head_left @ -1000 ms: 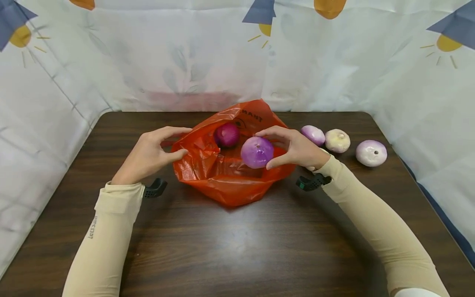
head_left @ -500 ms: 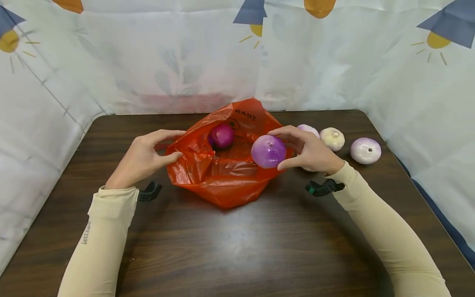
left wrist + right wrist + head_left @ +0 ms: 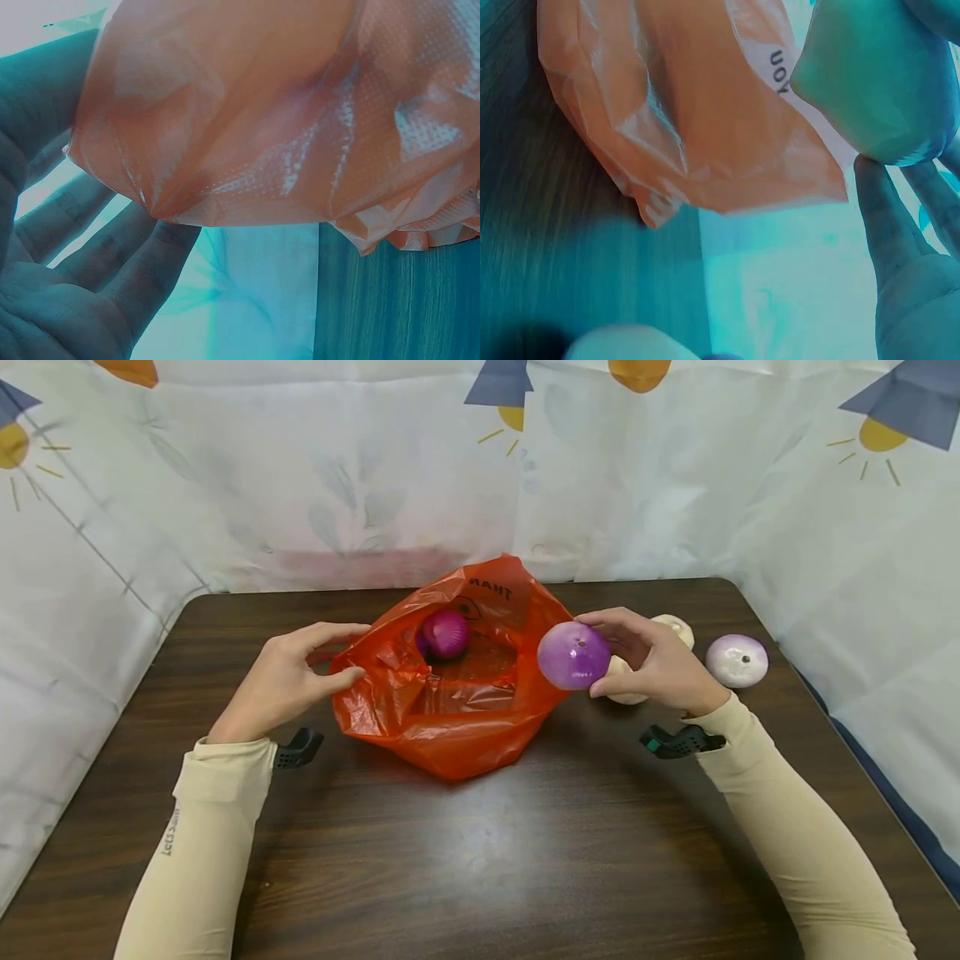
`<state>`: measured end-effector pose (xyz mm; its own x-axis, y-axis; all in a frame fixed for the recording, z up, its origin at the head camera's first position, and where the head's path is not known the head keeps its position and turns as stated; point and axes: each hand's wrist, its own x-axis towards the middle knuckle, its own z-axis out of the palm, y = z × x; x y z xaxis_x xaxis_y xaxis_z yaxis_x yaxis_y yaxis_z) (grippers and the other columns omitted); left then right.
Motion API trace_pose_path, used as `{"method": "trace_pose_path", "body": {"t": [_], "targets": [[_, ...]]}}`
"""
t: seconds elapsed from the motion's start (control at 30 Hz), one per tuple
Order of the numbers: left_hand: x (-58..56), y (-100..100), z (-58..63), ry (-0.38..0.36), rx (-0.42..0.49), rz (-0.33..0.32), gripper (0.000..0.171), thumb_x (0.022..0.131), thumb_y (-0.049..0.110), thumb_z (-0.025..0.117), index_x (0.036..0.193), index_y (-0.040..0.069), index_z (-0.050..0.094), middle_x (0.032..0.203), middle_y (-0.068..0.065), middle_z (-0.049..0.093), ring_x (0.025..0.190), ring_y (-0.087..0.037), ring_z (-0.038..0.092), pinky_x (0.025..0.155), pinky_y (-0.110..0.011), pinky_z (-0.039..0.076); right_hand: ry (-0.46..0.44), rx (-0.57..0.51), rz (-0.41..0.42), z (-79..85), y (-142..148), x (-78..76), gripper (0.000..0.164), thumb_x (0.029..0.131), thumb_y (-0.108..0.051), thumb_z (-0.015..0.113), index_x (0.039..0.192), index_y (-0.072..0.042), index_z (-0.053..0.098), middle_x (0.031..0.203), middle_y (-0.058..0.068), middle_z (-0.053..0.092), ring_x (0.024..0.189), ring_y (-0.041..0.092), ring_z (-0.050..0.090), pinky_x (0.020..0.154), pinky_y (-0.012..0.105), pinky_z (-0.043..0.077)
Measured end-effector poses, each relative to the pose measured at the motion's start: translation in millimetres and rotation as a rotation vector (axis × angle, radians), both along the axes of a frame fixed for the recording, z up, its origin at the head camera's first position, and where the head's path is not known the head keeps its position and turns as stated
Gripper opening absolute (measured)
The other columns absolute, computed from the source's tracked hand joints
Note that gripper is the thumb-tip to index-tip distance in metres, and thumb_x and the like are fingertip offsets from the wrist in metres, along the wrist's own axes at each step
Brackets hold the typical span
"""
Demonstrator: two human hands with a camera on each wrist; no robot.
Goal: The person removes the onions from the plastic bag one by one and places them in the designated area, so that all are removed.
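A red plastic bag [image 3: 457, 739] stands with its mouth spread on the table, a purple onion [image 3: 446, 633] inside it. At the bag's left rim my left hand [image 3: 288, 672] holds the edge between thumb and fingers; in the left wrist view, bag plastic hides the fingertips. My right hand [image 3: 652, 660] grips another purple onion [image 3: 573, 656] by its right side, thumb below and fingers above, just right of the bag's mouth. From the right wrist view, the held onion [image 3: 885, 82] looks greenish, fingers [image 3: 889, 217] against its underside.
A pale onion [image 3: 628, 683] lies partly hidden behind my right hand, another pale onion [image 3: 678, 628] just beyond it. Further right sits a white-purple onion [image 3: 737, 661]. The dark wooden table [image 3: 420, 860] meets a patterned curtain [image 3: 360, 485] at its back edge.
My right hand has carried the purple onion rightward, from over the bag's mouth to beside its right rim. The left hand has stayed at the left rim. The view has shifted slightly.
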<state>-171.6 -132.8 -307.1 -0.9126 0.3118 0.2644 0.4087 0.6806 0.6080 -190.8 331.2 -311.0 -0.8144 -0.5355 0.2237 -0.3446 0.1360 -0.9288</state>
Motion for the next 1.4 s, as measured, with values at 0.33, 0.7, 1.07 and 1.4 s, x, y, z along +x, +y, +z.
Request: {"method": "trace_pose_path", "body": {"t": [0.33,0.7,1.07,1.4], "targets": [[-1.9,1.5,-0.7,-0.003,-0.015,0.001,0.051,0.089,0.014,0.082,0.137,0.026,0.068,0.133,-0.001,0.072,0.117,-0.023,0.07,0.09,0.0,0.046,0.0,-0.052,-0.057,1.1,22.7,6.4,0.076,0.075,0.021,0.078,0.145,0.0,0.054,0.143,0.01,0.058,0.128,0.019,0.062,0.101,0.022,0.058],[-0.8,-0.6,-0.6,-0.02,-0.008,0.017,0.052,0.089,0.015,0.082,0.137,0.026,0.068,0.133,-0.003,0.072,0.115,-0.025,0.07,0.086,0.003,0.043,0.007,-0.062,-0.119,2.6,41.7,6.0,0.078,0.076,0.022,0.077,0.146,0.0,0.052,0.144,0.01,0.057,0.127,0.016,0.063,0.104,0.019,0.055],[-1.0,-0.4,-0.6,-0.031,0.002,0.015,0.052,0.088,0.015,0.083,0.137,0.026,0.067,0.135,-0.004,0.071,0.116,-0.027,0.07,0.085,0.003,0.045,0.0,-0.122,-0.126,-1.7,61.7,3.9,0.082,0.072,0.028,0.075,0.147,0.003,0.05,0.141,0.011,0.058,0.124,0.019,0.063,0.099,0.021,0.058],[-0.6,0.1,0.1,-0.049,0.008,0.022,0.053,0.089,0.015,0.082,0.138,0.026,0.067,0.136,-0.005,0.07,0.118,-0.027,0.069,0.087,0.003,0.045,0.038,0.02,-0.215,-7.1,79.4,3.6,0.082,0.074,0.021,0.079,0.147,-0.002,0.051,0.14,0.007,0.058,0.125,0.013,0.062,0.098,0.014,0.056]]}}
